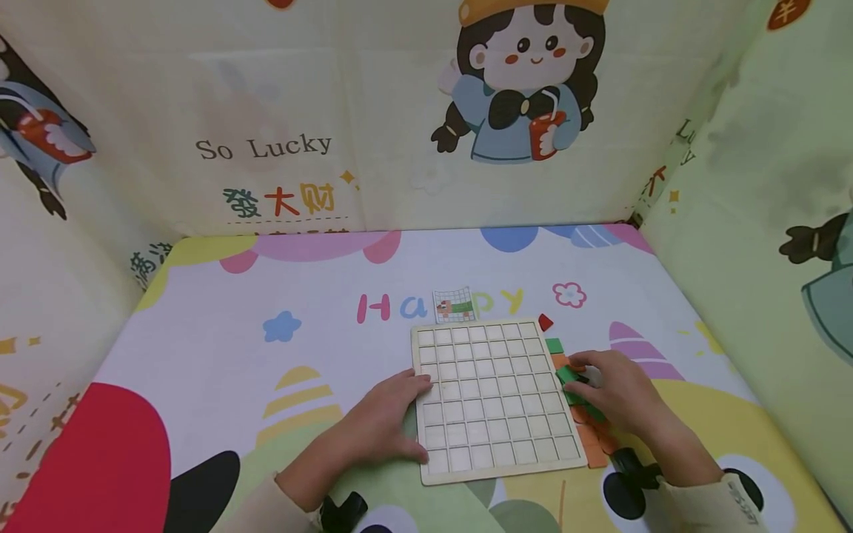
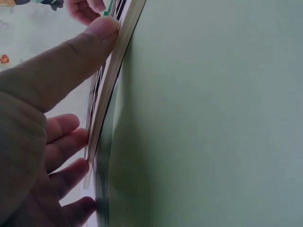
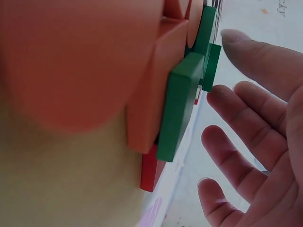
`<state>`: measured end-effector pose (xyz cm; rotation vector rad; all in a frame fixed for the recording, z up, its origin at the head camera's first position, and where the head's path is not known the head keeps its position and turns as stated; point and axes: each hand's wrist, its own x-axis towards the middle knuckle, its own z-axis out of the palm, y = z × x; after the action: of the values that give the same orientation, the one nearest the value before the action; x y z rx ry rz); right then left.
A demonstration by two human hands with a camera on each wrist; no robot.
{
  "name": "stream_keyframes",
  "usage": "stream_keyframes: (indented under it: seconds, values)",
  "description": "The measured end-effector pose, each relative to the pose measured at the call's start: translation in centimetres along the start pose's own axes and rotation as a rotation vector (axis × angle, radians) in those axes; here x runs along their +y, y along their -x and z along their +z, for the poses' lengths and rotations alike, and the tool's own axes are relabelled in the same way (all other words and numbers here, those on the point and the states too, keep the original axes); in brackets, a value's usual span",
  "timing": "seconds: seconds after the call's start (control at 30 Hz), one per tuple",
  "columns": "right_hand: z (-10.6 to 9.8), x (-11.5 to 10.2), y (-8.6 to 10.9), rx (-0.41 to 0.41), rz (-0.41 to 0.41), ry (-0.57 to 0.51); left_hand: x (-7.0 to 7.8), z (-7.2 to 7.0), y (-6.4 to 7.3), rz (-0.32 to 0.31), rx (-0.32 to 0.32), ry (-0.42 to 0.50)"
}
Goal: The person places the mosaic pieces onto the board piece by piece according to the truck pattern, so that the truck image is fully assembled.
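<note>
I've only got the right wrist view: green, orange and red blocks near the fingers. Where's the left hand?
Observer: The left hand is at the left edge of the board, its thumb touching it.
Operator: Good. Which side of the board are the blocks on?
Observer: The head view has them along its right edge.
Operator: Anything just past the far edge?
Observer: Yes, a card with a green shape printed on a grid.
</note>
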<state>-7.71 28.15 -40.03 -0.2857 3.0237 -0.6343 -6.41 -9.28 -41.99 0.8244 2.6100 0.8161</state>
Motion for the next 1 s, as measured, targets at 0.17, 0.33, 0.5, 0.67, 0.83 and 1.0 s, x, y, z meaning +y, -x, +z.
stream_keyframes:
  seconds: [0.17,0.33,0.5,0.67,0.83,1.0]
  values:
    - [-0.01,0.02,-0.17,-0.005,-0.003,0.018,0.17,0.24,0.03,-0.007,-0.006,-0.031]
    - [0.01,-0.03,-0.16,0.005,-0.008,0.025,0.29,0.46,-0.07,-0.008,0.03,-0.068]
    - [0.12,-0.11,-0.1,0.01,-0.009,0.026,0.43,0.51,-0.21,-0.023,0.081,-0.064]
    - [0.27,-0.07,-0.11,0.013,-0.002,0.017,0.5,0.54,-0.27,-0.027,0.089,-0.077]
    - [0.34,-0.04,-0.09,0.005,0.013,-0.009,0.5,0.56,-0.27,-0.027,0.085,-0.076]
    - [0.32,0.05,-0.17,-0.008,0.026,-0.037,0.52,0.55,-0.28,-0.024,0.078,-0.081]
